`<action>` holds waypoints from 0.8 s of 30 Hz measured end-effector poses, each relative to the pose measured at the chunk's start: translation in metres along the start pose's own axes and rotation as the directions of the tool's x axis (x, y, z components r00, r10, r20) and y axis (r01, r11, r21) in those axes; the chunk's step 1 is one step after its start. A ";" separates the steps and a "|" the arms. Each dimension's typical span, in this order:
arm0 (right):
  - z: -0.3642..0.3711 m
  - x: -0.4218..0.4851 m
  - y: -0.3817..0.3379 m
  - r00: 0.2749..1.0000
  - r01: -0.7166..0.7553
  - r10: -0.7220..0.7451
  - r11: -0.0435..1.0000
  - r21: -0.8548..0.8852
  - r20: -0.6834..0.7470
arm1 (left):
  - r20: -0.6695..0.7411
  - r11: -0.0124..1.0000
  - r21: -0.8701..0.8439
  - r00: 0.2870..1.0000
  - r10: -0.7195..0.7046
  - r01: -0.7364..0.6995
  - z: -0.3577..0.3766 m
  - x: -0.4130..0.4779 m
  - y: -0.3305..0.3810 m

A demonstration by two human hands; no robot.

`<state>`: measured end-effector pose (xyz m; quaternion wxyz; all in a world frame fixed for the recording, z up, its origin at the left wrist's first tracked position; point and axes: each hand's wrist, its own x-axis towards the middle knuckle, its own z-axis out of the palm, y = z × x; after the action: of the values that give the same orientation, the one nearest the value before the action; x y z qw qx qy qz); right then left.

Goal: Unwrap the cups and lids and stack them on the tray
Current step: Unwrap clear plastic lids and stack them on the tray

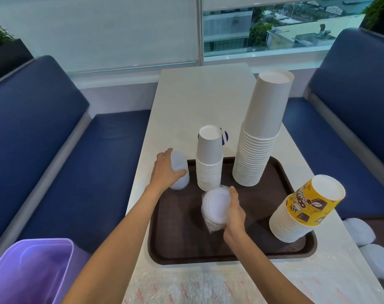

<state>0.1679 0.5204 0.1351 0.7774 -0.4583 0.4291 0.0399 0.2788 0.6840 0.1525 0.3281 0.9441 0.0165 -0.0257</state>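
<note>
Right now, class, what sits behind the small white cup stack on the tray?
A blue-and-white object peeks out behind the cup stack; the cups hide the rest of it.

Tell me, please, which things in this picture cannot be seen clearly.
Head view: blue-and-white object, mostly hidden behind the small cup stack.
Head view: lids in the left hand; the hand and blur prevent counting them.
Head view: white lids on the right bench, partly hidden by the table, cut off by the right edge.
</note>
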 end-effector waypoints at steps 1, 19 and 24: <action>-0.001 0.001 0.000 1.000 0.001 -0.001 1.000 -0.002 -0.002 | 0.008 1.000 0.000 1.000 -0.003 0.003 -0.001 0.002 -0.001; -0.005 0.006 0.002 0.996 -0.051 0.047 0.997 0.055 0.080 | -0.066 0.998 -0.029 0.996 0.053 -0.055 -0.013 -0.011 0.009; -0.001 0.005 0.011 0.979 -0.065 0.027 0.981 0.181 0.201 | -0.461 0.921 -0.305 0.884 0.079 -0.242 0.004 -0.079 0.036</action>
<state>0.1656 0.5239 0.1237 0.8546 -0.3669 0.3620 0.0628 0.2016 0.6519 0.1765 0.4810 0.8488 0.0149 0.2190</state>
